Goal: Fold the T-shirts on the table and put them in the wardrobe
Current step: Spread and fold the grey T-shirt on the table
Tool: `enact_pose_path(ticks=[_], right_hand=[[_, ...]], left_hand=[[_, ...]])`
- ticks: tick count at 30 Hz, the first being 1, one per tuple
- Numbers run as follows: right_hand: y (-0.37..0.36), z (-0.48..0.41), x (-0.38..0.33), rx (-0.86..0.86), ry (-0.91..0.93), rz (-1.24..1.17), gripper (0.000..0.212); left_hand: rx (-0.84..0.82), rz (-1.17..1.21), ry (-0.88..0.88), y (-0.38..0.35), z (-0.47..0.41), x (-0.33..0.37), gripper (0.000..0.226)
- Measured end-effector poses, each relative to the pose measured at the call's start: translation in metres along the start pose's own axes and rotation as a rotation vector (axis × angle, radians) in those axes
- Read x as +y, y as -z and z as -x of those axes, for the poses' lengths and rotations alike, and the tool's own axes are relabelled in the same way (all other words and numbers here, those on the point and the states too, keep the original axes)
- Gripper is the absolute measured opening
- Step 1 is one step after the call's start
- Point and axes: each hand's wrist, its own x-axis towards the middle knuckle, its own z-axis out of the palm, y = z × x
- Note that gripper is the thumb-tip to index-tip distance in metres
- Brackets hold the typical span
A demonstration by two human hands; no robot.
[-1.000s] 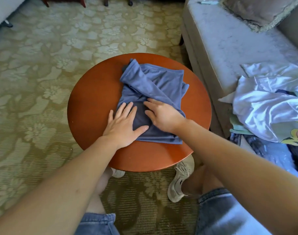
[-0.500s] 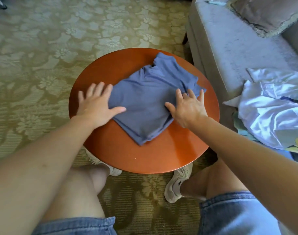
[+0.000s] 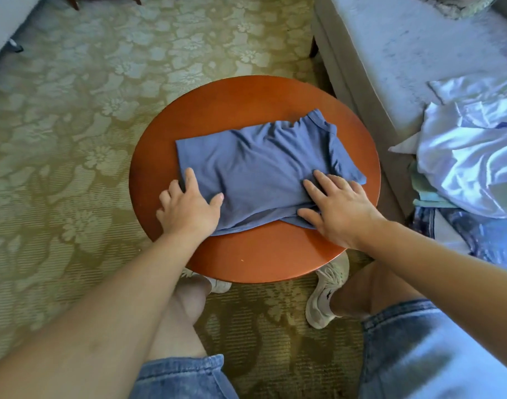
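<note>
Currently, one blue T-shirt (image 3: 260,168) lies folded at the desk (image 3: 246,254) centre, pressed flat by the spread left grip (image 3: 188,208) and right grip (image 3: 338,208); stowing is judged outstanding.

Your head camera is looking steeply down and forward from above your knees (image 3: 188,300), sitting close over the round table (image 3: 246,254). It is taking in the carpet (image 3: 73,139) on your left and the sofa (image 3: 404,67) on your right.
</note>
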Motion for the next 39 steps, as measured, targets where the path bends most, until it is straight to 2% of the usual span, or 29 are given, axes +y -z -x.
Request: enact_pose_path(ticks=[2,4,6,7,10,13,16,18,20,22,24,26,28,30,34,37,39], right_hand=[[-0.002,0.007,-0.002,0.102,0.006,-0.086,0.085],[-0.001,0.005,0.001,0.231,-0.051,-0.193,0.07],[0.008,-0.004,0.006,0.315,-0.172,-0.262,0.051],[0.014,-0.011,0.008,0.327,-0.217,-0.286,0.05],[0.03,-0.037,0.014,0.267,-0.168,-0.23,0.056],[0.039,-0.068,0.019,0.127,-0.041,-0.136,0.06],[0.025,-0.08,0.028,-0.032,-0.197,-0.197,0.067],[0.008,-0.074,0.034,-0.035,-0.286,-0.251,0.071],[0.001,-0.069,0.036,0.015,-0.29,-0.306,0.071],[0.002,-0.063,0.033,0.106,-0.31,-0.374,0.069],[0.004,-0.053,0.029,0.234,-0.429,-0.481,0.069],[0.003,-0.045,0.025,0.28,-0.496,-0.555,0.072],[0.007,-0.04,0.022,0.257,-0.478,-0.691,0.074],[0.018,-0.041,0.025,0.217,-0.541,-0.923,0.075],[0.035,-0.047,0.04,0.075,-0.634,-1.15,0.084],[0.034,-0.052,0.052,-0.056,-0.592,-1.217,0.099],[0.033,-0.054,0.054,-0.083,-0.534,-1.217,0.104]], left_hand=[[-0.007,0.035,-0.021,0.001,0.0,-0.002,0.077],[0.029,0.106,-0.018,0.006,-0.005,0.0,0.077],[0.07,0.077,-0.112,0.009,-0.016,0.005,0.073],[0.067,0.033,-0.174,0.01,-0.022,0.007,0.069],[0.006,-0.061,-0.267,0.01,-0.042,0.014,0.066],[-0.081,-0.074,-0.24,0.006,-0.056,0.018,0.069],[-0.103,-0.147,-0.171,-0.005,-0.056,0.01,0.071],[-0.047,-0.132,-0.139,-0.011,-0.052,0.004,0.073],[-0.028,-0.101,-0.123,-0.013,-0.049,0.004,0.073],[-0.037,-0.107,-0.108,-0.012,-0.047,0.004,0.073],[-0.013,-0.08,-0.091,-0.014,-0.042,0.001,0.073],[0.093,0.042,-0.098,-0.017,-0.032,-0.005,0.072],[0.232,0.21,-0.132,-0.017,-0.021,-0.01,0.072],[0.28,0.297,-0.106,-0.017,-0.011,-0.012,0.075],[0.238,0.141,-0.004,-0.022,0.001,-0.02,0.083],[0.24,0.084,-0.027,-0.025,0.002,-0.024,0.079],[0.251,0.083,-0.024,-0.025,0.0,-0.022,0.078]])
